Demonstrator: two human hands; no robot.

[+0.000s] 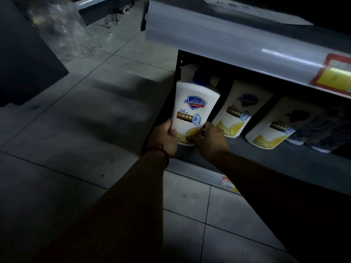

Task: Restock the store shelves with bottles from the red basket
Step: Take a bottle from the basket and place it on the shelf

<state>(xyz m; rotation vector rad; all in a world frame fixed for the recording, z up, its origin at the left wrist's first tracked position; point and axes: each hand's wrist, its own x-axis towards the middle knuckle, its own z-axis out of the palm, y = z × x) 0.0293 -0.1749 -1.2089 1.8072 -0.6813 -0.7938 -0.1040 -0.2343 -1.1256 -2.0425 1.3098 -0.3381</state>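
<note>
A white Safeguard bottle point(193, 107) with a blue pump cap and a lemon picture stands at the left end of the bottom shelf point(275, 160). My left hand point(165, 137) grips its lower left side. My right hand point(207, 137) pinches its lower right corner. Two matching white bottles point(237, 109) point(273, 126) stand to its right on the same shelf. The red basket is out of view.
The upper shelf's grey front rail point(228, 40) with a red and yellow price tag point(334, 74) overhangs the bottles. Darker bottles point(319, 130) stand further right. Crumpled clear plastic point(62, 31) lies on the tiled floor at far left, beside a dark unit point(24, 59).
</note>
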